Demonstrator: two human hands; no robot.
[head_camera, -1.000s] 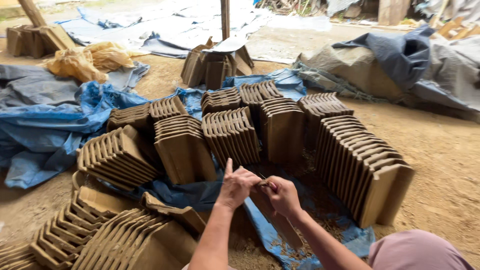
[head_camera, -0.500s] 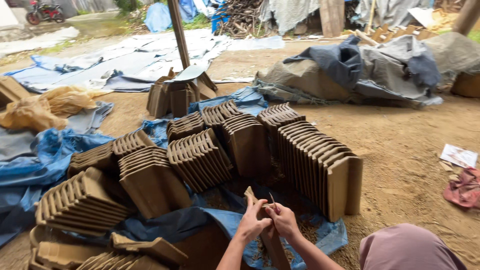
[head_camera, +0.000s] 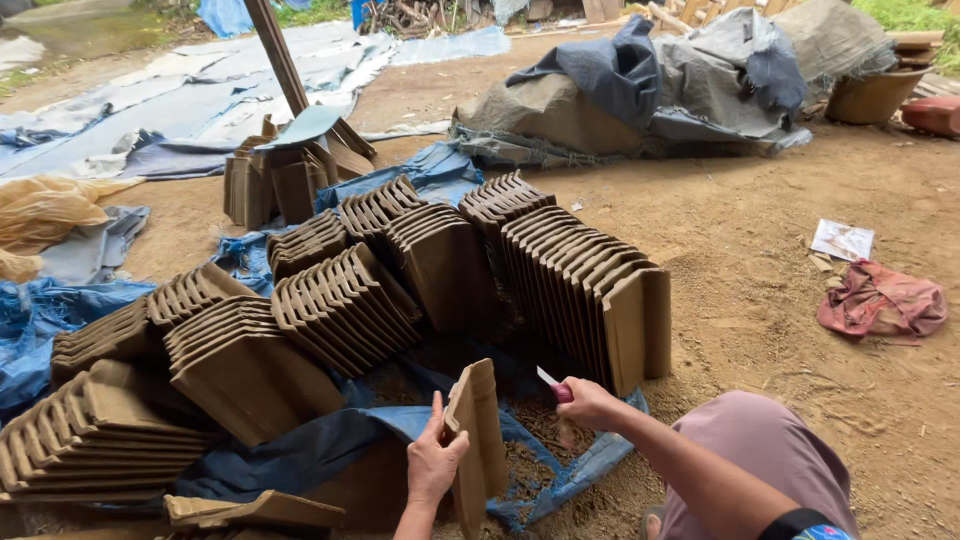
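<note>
Clay tile (head_camera: 478, 440), stiff and likely brittle, I grip edgewise in my left hand (head_camera: 432, 465), right hand (head_camera: 590, 402) pinching a small knife (head_camera: 553, 384).

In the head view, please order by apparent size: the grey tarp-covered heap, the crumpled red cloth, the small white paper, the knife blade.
1. Grey tarp-covered heap, though farthest away.
2. Crumpled red cloth.
3. Small white paper.
4. Knife blade, smallest, though nearest.

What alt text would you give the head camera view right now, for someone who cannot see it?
A person's left hand holds one brown unfired clay roof tile upright on edge, while the right hand grips a small knife beside it. Rows of matching stacked clay tiles stand behind on a blue plastic tarp over dirt ground.
</note>
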